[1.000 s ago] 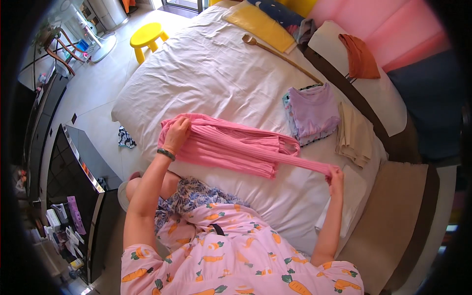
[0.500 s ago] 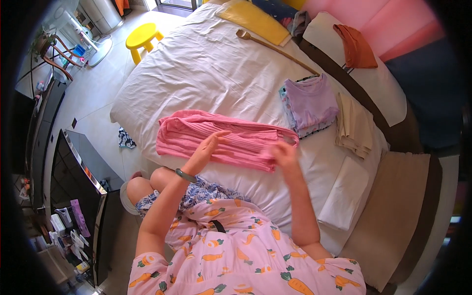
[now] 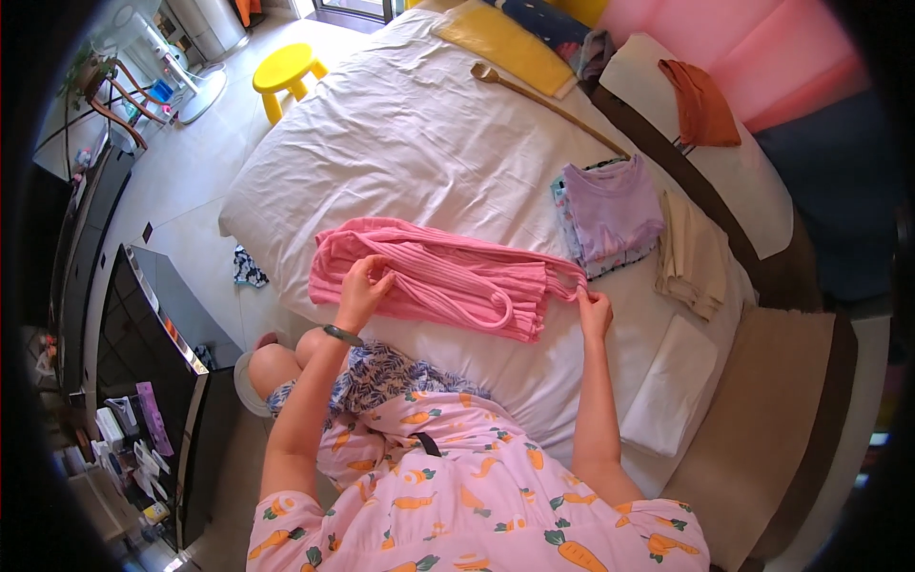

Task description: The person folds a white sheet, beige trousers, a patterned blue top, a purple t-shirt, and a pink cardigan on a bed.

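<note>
A pink ribbed garment [image 3: 429,257] lies folded into a long strip across the near part of the bed, with a narrow band curling over its right half. My left hand [image 3: 362,294] pinches a bit of its fabric near the left end. At the opposite end, my right hand [image 3: 596,313] has thumb and fingers closed on a looped edge of the garment. Just beyond that hand sits a folded lilac shirt [image 3: 615,210] on top of other folded clothes.
Beige folded cloth [image 3: 691,257] and a white folded cloth [image 3: 670,386] lie to the right on the white bedsheet [image 3: 353,143]. A long wooden stick [image 3: 553,110] rests farther off, near a yellow cloth [image 3: 505,43]. A yellow stool [image 3: 286,71] stands on the floor.
My left hand has moved left and closed on the fabric. My right hand has moved right to the garment's end. A narrow band now curls on top of the garment.
</note>
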The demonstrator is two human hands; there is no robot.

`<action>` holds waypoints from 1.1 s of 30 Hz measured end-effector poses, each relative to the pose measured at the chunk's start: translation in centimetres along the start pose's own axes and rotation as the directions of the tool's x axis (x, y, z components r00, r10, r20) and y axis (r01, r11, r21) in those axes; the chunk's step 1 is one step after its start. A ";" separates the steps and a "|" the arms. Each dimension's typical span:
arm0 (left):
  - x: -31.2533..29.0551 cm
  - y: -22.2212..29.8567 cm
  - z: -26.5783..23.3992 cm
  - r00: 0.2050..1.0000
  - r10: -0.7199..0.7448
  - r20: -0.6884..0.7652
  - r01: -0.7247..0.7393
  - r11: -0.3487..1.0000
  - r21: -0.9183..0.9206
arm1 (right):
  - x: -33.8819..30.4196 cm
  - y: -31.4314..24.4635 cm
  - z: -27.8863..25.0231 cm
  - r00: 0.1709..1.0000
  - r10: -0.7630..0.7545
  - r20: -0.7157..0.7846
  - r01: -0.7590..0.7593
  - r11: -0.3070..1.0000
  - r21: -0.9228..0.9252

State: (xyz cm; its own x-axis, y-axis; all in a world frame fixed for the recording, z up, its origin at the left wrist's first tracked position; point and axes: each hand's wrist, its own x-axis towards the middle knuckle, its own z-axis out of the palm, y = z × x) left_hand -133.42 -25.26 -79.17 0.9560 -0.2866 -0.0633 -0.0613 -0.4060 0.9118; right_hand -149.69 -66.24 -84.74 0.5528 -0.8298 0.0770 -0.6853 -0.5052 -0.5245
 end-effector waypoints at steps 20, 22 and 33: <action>-3.4 4.4 1.5 0.913 0.374 -0.165 -0.331 0.913 0.239 | 3.1 -4.5 -13.6 0.698 -0.509 0.503 0.529 0.841 0.117; -3.1 4.4 2.3 0.907 0.393 -0.153 -0.352 0.905 0.238 | 2.5 1.4 -10.8 0.751 -0.509 0.420 0.511 0.852 0.118; 2.3 7.4 7.6 0.832 0.554 0.011 -0.522 0.776 0.353 | 1.6 5.5 -9.0 0.852 -0.461 0.247 0.465 0.884 0.046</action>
State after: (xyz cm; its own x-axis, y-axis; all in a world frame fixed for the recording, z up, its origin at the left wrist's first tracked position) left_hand -133.88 -35.54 -75.64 0.7583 -0.4732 0.4484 -0.6480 -0.4720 0.5977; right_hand -156.80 -72.48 -79.91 0.9041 -0.4159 0.0980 -0.3271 -0.8213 -0.4674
